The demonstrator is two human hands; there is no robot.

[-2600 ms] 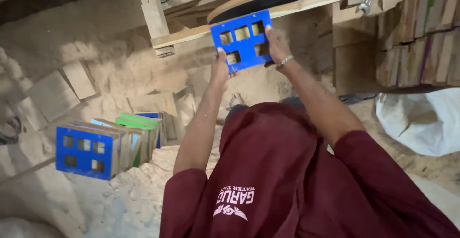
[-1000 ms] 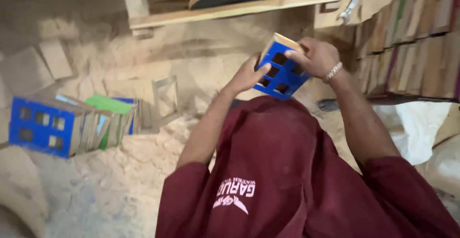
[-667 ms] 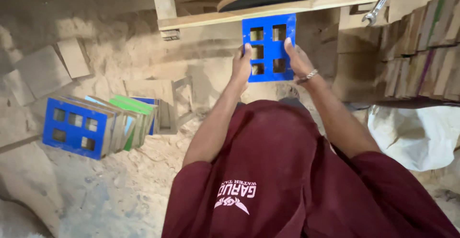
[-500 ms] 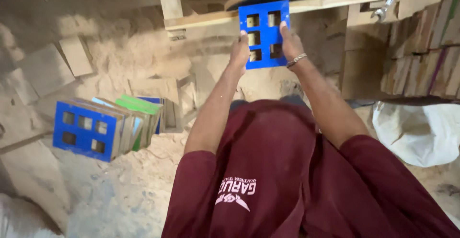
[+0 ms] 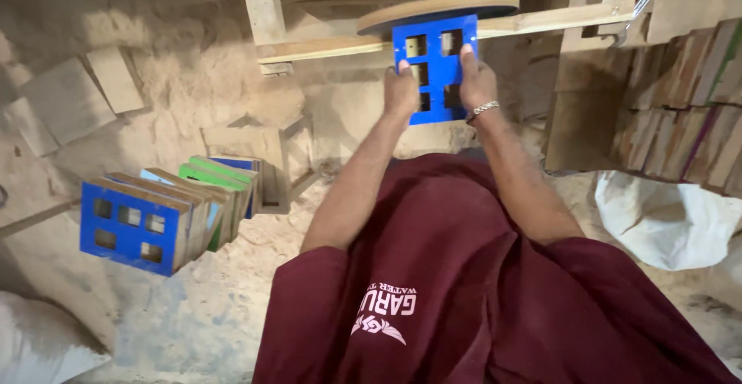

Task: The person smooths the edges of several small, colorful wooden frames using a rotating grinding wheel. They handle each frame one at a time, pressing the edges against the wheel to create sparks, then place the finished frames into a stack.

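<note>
A blue board (image 5: 433,55) with several square cut-outs is held upright with its top edge against a flat round wooden disc (image 5: 437,10) on a vertical shaft. My left hand (image 5: 401,90) grips the board's left edge. My right hand (image 5: 477,82), with a metal bracelet on the wrist, grips its right edge. Both arms reach forward over my dark red shirt.
A row of similar boards, blue (image 5: 130,225) in front and green (image 5: 209,177) further back, stands on the sawdust floor at left. Stacked wood pieces (image 5: 684,98) fill the right side above a white sack (image 5: 668,218). A wooden frame (image 5: 267,13) carries the disc.
The board was turned over in my hands near my lap, then raised upright to the disc. It now sits higher, its top edge at the disc.
</note>
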